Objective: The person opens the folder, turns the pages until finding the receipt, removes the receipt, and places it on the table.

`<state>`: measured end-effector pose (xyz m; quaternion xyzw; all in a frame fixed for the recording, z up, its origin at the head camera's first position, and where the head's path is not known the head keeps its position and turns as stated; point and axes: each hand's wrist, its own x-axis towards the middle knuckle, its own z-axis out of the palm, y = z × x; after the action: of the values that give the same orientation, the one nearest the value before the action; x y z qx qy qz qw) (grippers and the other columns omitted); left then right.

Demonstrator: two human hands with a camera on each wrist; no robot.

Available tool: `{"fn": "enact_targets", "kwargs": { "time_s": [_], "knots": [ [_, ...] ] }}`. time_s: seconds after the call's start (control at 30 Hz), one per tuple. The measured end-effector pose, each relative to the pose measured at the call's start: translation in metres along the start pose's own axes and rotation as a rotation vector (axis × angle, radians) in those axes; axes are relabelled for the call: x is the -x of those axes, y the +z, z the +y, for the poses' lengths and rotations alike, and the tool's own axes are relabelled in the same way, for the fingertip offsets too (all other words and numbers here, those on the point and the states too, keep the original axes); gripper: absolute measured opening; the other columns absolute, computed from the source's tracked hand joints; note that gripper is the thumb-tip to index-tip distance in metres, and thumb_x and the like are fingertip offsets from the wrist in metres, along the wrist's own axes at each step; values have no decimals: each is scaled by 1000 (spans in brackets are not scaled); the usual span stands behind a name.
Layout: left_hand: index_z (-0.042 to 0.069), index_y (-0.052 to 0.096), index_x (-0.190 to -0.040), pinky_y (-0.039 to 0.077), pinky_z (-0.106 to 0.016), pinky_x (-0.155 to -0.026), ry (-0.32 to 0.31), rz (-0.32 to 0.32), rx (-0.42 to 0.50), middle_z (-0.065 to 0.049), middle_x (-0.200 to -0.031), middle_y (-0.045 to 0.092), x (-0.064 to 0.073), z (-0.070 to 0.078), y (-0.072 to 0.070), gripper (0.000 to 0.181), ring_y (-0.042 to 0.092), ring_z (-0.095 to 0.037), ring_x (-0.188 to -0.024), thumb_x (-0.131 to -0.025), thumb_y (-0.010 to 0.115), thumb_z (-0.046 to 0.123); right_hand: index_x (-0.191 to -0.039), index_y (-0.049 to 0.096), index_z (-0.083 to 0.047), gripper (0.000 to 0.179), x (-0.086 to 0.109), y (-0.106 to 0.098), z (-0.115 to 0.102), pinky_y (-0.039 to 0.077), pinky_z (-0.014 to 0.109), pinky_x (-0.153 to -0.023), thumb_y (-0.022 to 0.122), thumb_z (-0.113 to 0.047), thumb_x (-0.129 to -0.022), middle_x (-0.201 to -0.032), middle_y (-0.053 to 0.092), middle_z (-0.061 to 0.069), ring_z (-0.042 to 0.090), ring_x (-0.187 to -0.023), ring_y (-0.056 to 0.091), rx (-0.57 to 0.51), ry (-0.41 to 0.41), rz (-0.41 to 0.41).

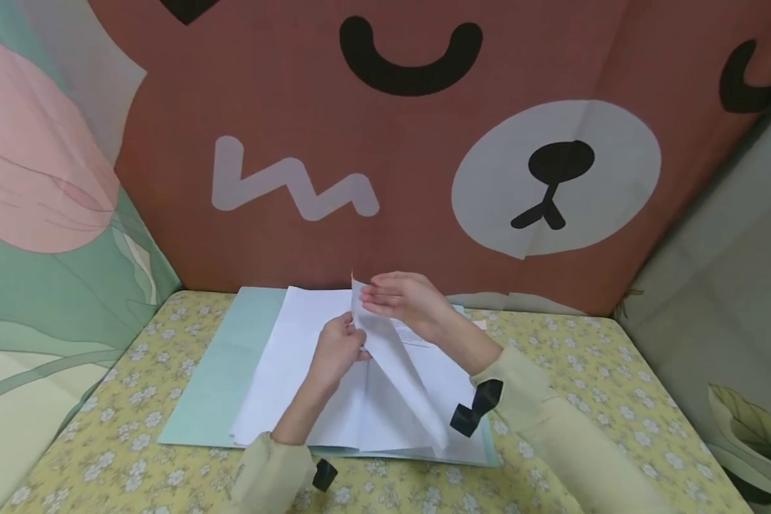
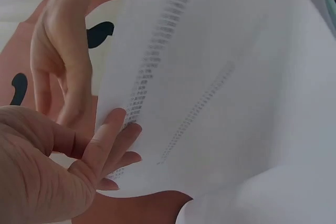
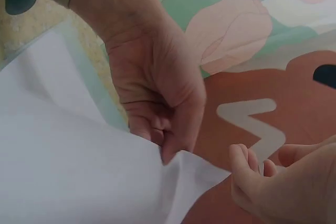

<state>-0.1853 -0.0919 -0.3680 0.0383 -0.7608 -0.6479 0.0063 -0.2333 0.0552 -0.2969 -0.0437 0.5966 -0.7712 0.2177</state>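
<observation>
A raised white sheet of paper [image 1: 392, 364] with printed lines stands up from an open stack of papers [image 1: 289, 364]. My left hand [image 1: 338, 346] pinches this sheet by its edge; in the left wrist view the fingers [image 2: 113, 140] lie against the printed side. In the right wrist view its thumb presses the other side. My right hand [image 1: 411, 303] is held at the sheet's upper corner, fingers nearly straight and side by side. The right wrist view shows the right fingertips [image 3: 244, 163] right at the corner's tip. Under the papers lies a pale green folder [image 1: 221, 378], spread open.
The folder lies on a table with a yellow floral cloth [image 1: 578, 400]. A brown curtain [image 1: 295, 250] with a bear print hangs right behind the table. Printed text shows on a page [image 1: 411, 334] beneath the right hand. Black straps [image 1: 477, 408] hang at the sleeves.
</observation>
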Motion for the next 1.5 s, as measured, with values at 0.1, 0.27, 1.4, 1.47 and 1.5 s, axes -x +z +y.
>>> {"fn": "enact_targets", "kwargs": {
  "time_s": [0.1, 0.27, 1.4, 1.47, 1.5],
  "knots": [
    [-17, 51, -140, 61, -28, -68, -31, 24, -22, -28, -112, 72, -4, 2, -7, 50, 75, -27, -86, -92, 48, -6, -118, 57, 8, 18, 6, -3, -5, 53, 44, -101, 47, -3, -107, -109, 69, 16, 23, -101, 70, 25, -27, -27],
    [-14, 47, -146, 60, -26, -72, -102, 50, -77, -29, -129, 66, -10, 3, -26, 50, 71, -31, -102, -99, 52, 0, -119, 58, 7, 18, 7, -13, -8, 54, 41, -99, 49, -4, -107, -111, 68, 15, 24, -102, 70, 56, -43, -23],
    [-8, 62, -135, 42, -61, -109, -76, -98, -639, -32, -147, 50, -33, -50, -127, 40, 47, -48, -134, -97, 53, -3, -118, 63, 15, 23, -30, -144, 83, 59, 41, -84, 60, 0, -100, -104, 69, 24, 37, -97, 68, 702, -247, 458],
    [-11, 59, -136, 41, -61, -110, -89, -125, -686, -33, -146, 50, -35, -54, -128, 40, 45, -50, -136, -98, 56, -1, -118, 64, 15, 25, -30, -148, 86, 58, 44, -85, 64, 1, -97, -106, 69, 25, 39, -100, 68, 864, -298, 450],
    [-13, 58, -137, 40, -61, -111, -91, -145, -706, -35, -146, 50, -36, -56, -128, 41, 44, -51, -137, -98, 59, 0, -119, 63, 14, 27, -30, -149, 86, 57, 47, -88, 66, 1, -96, -109, 70, 26, 40, -103, 67, 944, -312, 443]
  ]
}}
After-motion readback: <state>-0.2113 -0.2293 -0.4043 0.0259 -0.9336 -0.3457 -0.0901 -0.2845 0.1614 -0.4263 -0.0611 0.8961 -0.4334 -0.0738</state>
